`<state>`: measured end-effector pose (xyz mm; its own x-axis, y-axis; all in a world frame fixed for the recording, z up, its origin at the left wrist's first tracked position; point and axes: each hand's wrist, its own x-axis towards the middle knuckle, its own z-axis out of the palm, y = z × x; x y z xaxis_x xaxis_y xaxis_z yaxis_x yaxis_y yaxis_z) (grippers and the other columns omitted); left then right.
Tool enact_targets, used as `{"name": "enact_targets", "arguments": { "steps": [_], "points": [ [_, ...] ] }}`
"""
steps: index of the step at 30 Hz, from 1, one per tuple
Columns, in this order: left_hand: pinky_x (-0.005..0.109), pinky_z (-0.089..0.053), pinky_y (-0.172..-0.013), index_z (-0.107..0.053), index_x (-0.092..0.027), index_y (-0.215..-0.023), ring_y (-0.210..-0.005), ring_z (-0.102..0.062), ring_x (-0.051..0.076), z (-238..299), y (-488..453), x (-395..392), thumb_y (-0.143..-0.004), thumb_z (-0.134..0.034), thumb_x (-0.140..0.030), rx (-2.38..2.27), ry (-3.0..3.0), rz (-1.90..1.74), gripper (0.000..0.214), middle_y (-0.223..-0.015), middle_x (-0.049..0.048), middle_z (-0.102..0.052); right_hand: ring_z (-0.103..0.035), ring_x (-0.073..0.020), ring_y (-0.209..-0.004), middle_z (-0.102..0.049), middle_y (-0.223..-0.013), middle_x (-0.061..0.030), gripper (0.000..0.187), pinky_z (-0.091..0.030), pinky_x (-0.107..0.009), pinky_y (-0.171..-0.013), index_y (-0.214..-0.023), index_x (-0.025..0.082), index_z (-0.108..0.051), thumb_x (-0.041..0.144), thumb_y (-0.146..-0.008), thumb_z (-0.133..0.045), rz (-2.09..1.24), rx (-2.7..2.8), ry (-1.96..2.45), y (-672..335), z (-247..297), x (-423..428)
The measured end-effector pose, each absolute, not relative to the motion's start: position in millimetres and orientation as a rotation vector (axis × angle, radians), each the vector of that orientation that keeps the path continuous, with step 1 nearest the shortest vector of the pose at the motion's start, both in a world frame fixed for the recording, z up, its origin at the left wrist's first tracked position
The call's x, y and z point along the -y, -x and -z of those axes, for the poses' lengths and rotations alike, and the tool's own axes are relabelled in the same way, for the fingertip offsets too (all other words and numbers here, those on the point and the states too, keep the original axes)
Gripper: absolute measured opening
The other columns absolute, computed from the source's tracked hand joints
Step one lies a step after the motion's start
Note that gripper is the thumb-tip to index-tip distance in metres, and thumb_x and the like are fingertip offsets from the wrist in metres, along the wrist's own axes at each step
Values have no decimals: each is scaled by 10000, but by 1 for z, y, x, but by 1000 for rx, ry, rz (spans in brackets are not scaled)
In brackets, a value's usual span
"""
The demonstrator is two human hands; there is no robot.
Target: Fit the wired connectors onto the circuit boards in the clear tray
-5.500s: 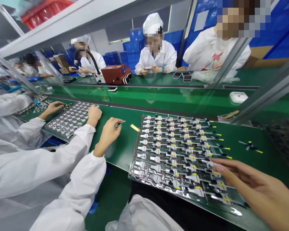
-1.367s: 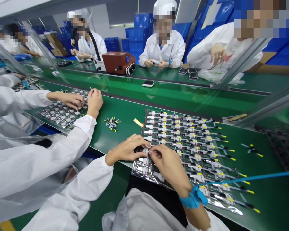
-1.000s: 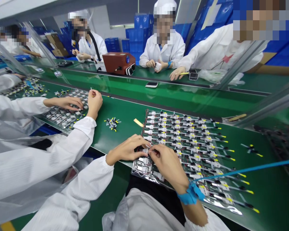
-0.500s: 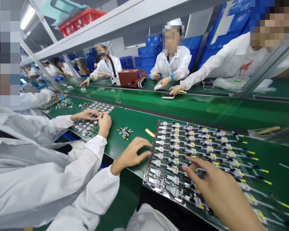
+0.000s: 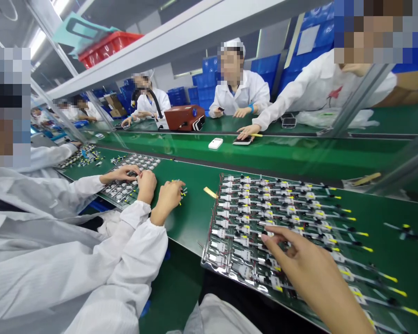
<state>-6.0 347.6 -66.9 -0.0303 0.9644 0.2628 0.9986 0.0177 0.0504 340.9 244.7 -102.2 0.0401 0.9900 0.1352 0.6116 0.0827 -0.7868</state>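
Note:
My left hand rests over a small pile of parts with yellow tips on the green bench mat. I cannot tell if its fingers hold any. My right hand hangs with fingers apart above a transparent tray. That tray carries rows of white wired connectors with long yellow-tipped leads. My right index finger points at the rows, and nothing shows in that hand. A yellow strip lies between the pile and the tray.
A neighbour's hands work over a tray of small parts at my left. Beyond a glass partition stand a white device, a red-brown machine, several co-workers and stacked blue crates.
My left hand has moved off the tray and up to the small pile. My right hand has lifted from the tray's near rows. The view has swung slightly.

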Motion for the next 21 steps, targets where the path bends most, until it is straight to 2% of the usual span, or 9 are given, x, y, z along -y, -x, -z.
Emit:
{"name": "enact_targets", "arguments": {
  "steps": [2,5,8,9,11,13,14,16,21],
  "points": [
    [384,-497,-921,-710,-229,-1123,-1076,-667,276,63,6,-349,-934,-506,-114,2120,2072,347,301,-1113,80,-756,-602,-219,-482,-685,-640,-36,533,-407,-323,-487,-964,251,-755,685,-837,-474,-671,1627,1595,-344,102,-244],
    [371,-512,-908,-712,-224,-1093,-1048,-690,263,53,3,-347,-937,-547,-154,2130,2085,562,237,-1065,63,-769,-621,-220,-505,-665,-622,-35,531,-425,-317,-486,-967,240,-756,682,-853,-484,-664,1626,1582,-348,100,-243],
    [346,-529,-862,-711,-220,-1073,-942,-712,225,40,-15,-331,-913,-640,-223,2105,2207,920,176,-957,36,-771,-625,-201,-533,-716,-752,-48,460,-510,-339,-562,-1003,244,-747,621,-899,-504,-614,1684,1472,-343,91,-237],
    [338,-533,-849,-713,-221,-1073,-915,-712,213,36,-26,-320,-907,-664,-257,2077,2293,1036,178,-943,30,-769,-659,-206,-604,-740,-855,-62,421,-544,-350,-624,-1033,248,-740,580,-924,-504,-586,1711,1399,-339,87,-234],
    [329,-542,-844,-716,-227,-1094,-904,-711,199,29,-52,-294,-897,-695,-314,2013,2538,1217,216,-950,27,-769,-716,-237,-899,-737,-1123,-87,341,-576,-375,-802,-1128,263,-714,475,-976,-494,-540,1780,1231,-329,80,-228],
    [316,-555,-830,-710,-229,-1142,-890,-717,191,27,-79,-266,-904,-696,-337,2036,2840,1301,262,-947,31,-772,-647,-249,-1175,-675,-1306,-84,296,-548,-400,-954,-1212,281,-674,376,-1008,-481,-532,1861,1083,-319,74,-222],
    [309,-561,-809,-703,-229,-1172,-881,-720,192,29,-92,-253,-909,-693,-345,2077,2971,1327,287,-947,38,-774,-617,-244,-1231,-661,-1332,-78,283,-535,-402,-990,-1229,287,-657,335,-1015,-479,-555,1903,1027,-315,72,-219],
    [301,-569,-803,-687,-220,-1209,-876,-722,191,37,-111,-236,-911,-700,-370,2166,3105,1469,334,-954,58,-771,-627,-226,-1202,-672,-1290,-69,249,-539,-377,-980,-1207,288,-645,277,-1017,-483,-648,1975,972,-310,72,-217],
    [257,-561,-754,-610,-230,-1282,-777,-706,143,70,-124,-229,-822,-803,-414,2436,2894,1994,531,-968,48,-720,-683,-196,-916,-688,-1126,-50,168,-558,-303,-781,-1120,284,-640,301,-1018,-508,-867,1989,1076,-314,80,-217]
  ]
}}
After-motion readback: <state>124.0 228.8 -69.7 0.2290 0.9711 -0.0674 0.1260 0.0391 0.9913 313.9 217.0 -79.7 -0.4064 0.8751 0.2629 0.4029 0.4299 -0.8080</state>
